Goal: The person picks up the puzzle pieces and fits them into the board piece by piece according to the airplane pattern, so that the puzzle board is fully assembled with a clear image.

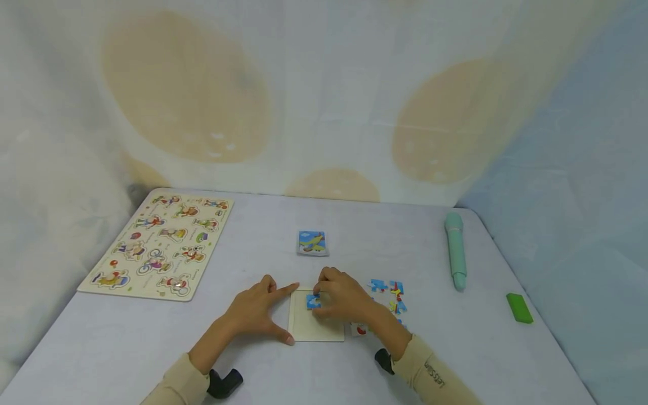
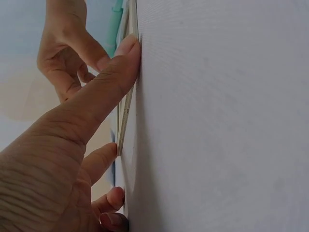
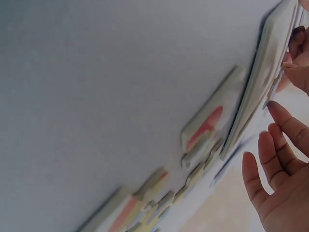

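A pale square puzzle board (image 1: 318, 332) lies in front of me. My left hand (image 1: 255, 308) is spread along its left side, index fingertip at the far corner and thumb at the near one. In the left wrist view, the thumb (image 2: 108, 79) presses along the board's edge. Over the board, my right hand (image 1: 346, 295) pinches a blue puzzle piece (image 1: 313, 302) between thumb and index finger. The right wrist view shows that piece (image 3: 273, 91) nearly edge-on, its other fingers loosely extended. Several loose puzzle pieces (image 1: 397, 287) lie right of the board, one with red (image 3: 207, 126) close beside it.
A small picture block with a yellow airplane (image 1: 312, 243) sits beyond the board. At the far left lies a large board of cartoon figures (image 1: 167, 242). On the right are a mint-green microphone-shaped object (image 1: 456, 247) and a green block (image 1: 519, 307).
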{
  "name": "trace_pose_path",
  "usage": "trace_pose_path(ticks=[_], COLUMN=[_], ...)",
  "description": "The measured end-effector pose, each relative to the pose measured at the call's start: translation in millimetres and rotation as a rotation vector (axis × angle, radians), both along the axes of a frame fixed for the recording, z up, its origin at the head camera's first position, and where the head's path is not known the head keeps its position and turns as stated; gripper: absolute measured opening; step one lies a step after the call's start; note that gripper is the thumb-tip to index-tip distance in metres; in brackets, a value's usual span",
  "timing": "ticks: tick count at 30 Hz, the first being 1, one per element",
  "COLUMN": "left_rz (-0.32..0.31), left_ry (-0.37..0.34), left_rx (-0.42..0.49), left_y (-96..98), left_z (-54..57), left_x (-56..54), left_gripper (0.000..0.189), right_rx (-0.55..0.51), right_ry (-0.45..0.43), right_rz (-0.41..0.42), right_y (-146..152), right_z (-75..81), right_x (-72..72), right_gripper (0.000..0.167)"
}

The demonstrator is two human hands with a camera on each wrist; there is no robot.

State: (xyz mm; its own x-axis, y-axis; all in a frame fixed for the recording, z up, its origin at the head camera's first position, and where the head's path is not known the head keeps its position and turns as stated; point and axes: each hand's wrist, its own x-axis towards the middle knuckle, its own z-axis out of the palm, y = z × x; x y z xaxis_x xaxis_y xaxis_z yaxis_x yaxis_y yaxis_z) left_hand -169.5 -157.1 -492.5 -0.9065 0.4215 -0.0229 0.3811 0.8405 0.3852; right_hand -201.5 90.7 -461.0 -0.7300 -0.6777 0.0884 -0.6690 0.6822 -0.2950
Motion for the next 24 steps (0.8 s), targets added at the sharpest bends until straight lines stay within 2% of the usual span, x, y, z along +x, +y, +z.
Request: trace_pose_path(ticks=[4, 6, 12, 18, 24], left_rz=[0.006, 0.008, 0.007, 0.015, 0.013], left_ry=[-0.004, -0.003, 0.017, 0.030, 0.038], left_rx=[-0.001, 0.001, -0.016, -0.008, 0.003], left_y=[0.7, 1.0, 1.0, 0.7, 1.1], left_z=[0.8, 1.6, 3.7, 4.7, 1.7], left_x=[1.0, 1.5, 2.0, 2.3, 2.5], left_gripper=[0.109, 0.109, 0.109, 0.109, 0.109], right_rx=[0.048, 0.066, 0.163, 0.274, 0.298], right_ry=[0.050, 0.107, 0.267, 0.300, 0.336], right_rz=[0.010, 0.022, 0.056, 0.059, 0.046], right_y=[0.1, 3.6, 13.8, 4.3, -11.8], right_z=[-2.7, -2.4, 1.9, -2.1, -3.4], right_x=[3.6, 7.4, 29.4, 43.5, 45.4], right_gripper=[0.041, 0.043, 0.049, 0.058, 0.060])
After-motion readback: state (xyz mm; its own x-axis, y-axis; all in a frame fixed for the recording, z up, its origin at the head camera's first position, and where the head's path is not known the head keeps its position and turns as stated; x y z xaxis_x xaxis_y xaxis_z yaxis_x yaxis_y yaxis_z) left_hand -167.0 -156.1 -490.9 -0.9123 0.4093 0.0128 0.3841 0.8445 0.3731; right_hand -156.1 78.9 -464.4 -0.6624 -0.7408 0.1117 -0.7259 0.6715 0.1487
